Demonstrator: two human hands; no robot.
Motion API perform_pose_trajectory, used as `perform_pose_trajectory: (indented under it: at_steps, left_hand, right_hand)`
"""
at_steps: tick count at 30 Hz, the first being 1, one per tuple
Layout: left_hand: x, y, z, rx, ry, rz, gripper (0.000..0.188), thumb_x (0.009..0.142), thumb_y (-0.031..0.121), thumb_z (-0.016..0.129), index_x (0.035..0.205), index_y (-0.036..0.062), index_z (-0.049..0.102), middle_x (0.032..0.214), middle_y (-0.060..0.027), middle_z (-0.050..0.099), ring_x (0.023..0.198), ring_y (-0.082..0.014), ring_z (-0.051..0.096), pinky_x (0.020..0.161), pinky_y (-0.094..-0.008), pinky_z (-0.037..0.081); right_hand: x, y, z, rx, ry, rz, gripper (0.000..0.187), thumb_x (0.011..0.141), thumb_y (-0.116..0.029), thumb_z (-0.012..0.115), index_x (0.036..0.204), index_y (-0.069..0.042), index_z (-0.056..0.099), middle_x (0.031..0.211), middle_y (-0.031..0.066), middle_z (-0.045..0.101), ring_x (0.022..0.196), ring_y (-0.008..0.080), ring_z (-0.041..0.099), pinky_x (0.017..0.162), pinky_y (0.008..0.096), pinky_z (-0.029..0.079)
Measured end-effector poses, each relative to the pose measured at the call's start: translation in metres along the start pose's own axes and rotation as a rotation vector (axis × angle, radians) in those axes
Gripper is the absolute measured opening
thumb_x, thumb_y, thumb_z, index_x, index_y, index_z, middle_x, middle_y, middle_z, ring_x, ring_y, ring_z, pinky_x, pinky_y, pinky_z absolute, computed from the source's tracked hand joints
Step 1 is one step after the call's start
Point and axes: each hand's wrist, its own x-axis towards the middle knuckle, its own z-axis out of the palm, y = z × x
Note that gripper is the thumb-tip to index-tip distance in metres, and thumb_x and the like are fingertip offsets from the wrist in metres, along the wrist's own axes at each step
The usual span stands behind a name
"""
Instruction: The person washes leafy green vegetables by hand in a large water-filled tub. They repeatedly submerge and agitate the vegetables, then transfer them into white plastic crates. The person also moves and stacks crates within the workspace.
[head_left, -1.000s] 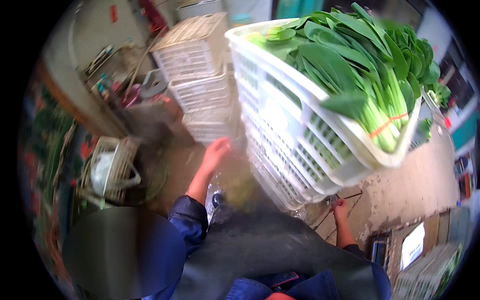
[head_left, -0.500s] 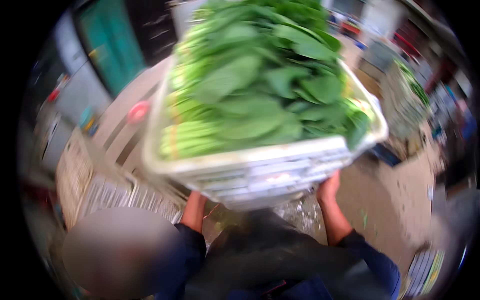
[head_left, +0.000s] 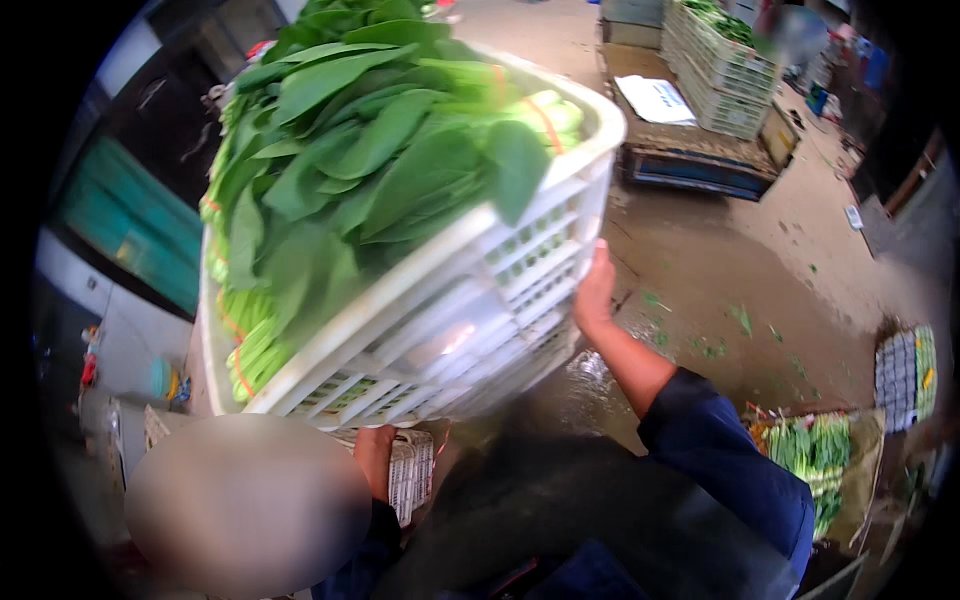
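Note:
A white slatted plastic crate [head_left: 440, 325] is held up before my body, tilted, with its right end higher in the picture. Leafy greens [head_left: 350, 150] heap above its rim, their bunches tied with orange bands. My right hand [head_left: 597, 288] grips the crate's right side, its fingers partly out of sight behind the wall. Under the near left corner, my left hand [head_left: 376, 438] supports the crate; its fingers are hidden beneath it.
A low flatbed cart [head_left: 690, 150] at the far right carries stacked crates of greens [head_left: 725, 75] and a white sheet [head_left: 655, 100]. Bunched greens [head_left: 815, 455] lie on a mat at the right. Wet floor [head_left: 720, 260] has leaf scraps. A green door [head_left: 130, 225] stands left.
The crate has swung left in view and turned, with both hands still on it. My view has shifted right, showing more of the cart and the greens on the mat.

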Motion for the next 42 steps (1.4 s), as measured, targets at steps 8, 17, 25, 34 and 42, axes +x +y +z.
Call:
perform_pose_trajectory:
  at_steps: [8, 17, 25, 34, 42]
  left_hand:
    - [-0.003, -0.060, 0.038, -0.142, -0.123, -0.171, 0.047, 0.106, 0.027, 0.051, 0.148, 0.0048, 0.045, 0.141, -0.0108, 0.054, 0.128, -0.0238, 0.052, 0.108, -0.0357, 0.041]
    - [0.003, 0.037, 0.036, 0.284, -0.328, 0.072, 0.050, 0.107, 0.030, 0.050, 0.148, 0.0053, 0.037, 0.148, -0.0134, 0.043, 0.139, -0.0251, 0.039, 0.117, -0.0384, 0.030]
    - [0.283, 0.208, 0.055, 0.109, -0.276, 0.288, 0.044, 0.102, 0.038, 0.056, 0.136, 0.0112, 0.052, 0.135, -0.0094, 0.059, 0.129, -0.0248, 0.054, 0.107, -0.0445, 0.041]
    - [0.426, 0.240, 0.118, 0.126, -0.429, 0.193, 0.043, 0.102, 0.038, 0.055, 0.134, 0.0096, 0.056, 0.127, -0.0061, 0.064, 0.121, -0.0211, 0.058, 0.102, -0.0420, 0.042]
    - [0.484, 0.236, 0.171, 0.496, -0.377, 1.089, 0.022, 0.097, 0.017, 0.062, 0.114, 0.0071, 0.070, 0.118, -0.0070, 0.068, 0.116, -0.0274, 0.060, 0.098, -0.0391, 0.047]
  right_hand:
    - [0.049, 0.014, -0.022, -0.095, 0.009, -0.223, 0.054, 0.109, -0.040, 0.037, 0.121, 0.006, 0.062, 0.108, 0.0136, 0.072, 0.097, 0.0208, 0.067, 0.087, 0.0373, 0.053]
    - [0.013, -0.051, -0.053, -0.182, 0.328, -0.248, 0.038, 0.104, -0.028, 0.046, 0.116, 0.002, 0.065, 0.103, 0.0070, 0.065, 0.091, 0.0162, 0.061, 0.086, 0.0318, 0.048]
    - [-0.146, -0.092, -0.015, -0.092, 0.283, -0.345, 0.041, 0.108, -0.030, 0.045, 0.135, -0.001, 0.054, 0.122, 0.0087, 0.063, 0.110, 0.0172, 0.059, 0.099, 0.0340, 0.047]
    - [-0.219, -0.059, 0.012, 0.054, 0.523, -0.211, 0.054, 0.107, -0.039, 0.046, 0.149, -0.005, 0.043, 0.145, 0.0125, 0.052, 0.131, 0.0267, 0.051, 0.113, 0.0460, 0.041]
    - [-0.265, -0.070, 0.085, 0.084, 0.632, -0.202, 0.056, 0.106, -0.042, 0.046, 0.150, -0.006, 0.042, 0.147, 0.0129, 0.050, 0.132, 0.0288, 0.051, 0.112, 0.0491, 0.042]
